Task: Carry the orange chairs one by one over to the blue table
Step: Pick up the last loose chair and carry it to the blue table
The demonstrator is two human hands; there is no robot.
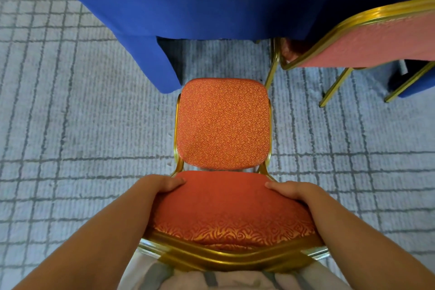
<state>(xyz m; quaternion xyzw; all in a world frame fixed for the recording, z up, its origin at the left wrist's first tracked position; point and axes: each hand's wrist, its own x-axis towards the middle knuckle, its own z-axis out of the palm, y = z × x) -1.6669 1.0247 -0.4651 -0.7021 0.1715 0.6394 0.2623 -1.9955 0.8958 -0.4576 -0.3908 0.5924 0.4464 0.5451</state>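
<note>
An orange chair with a gold frame stands right in front of me on the carpet, its seat facing the blue table. My left hand grips the left side of its padded backrest. My right hand grips the right side, thumbs lying on the front padding. The seat's front edge is close to the hanging blue cloth at the table's near corner.
A second orange chair with gold legs stands at the upper right, pushed partly under the blue table. Grey carpet with a dark grid pattern spreads to the left and right of the chair I hold.
</note>
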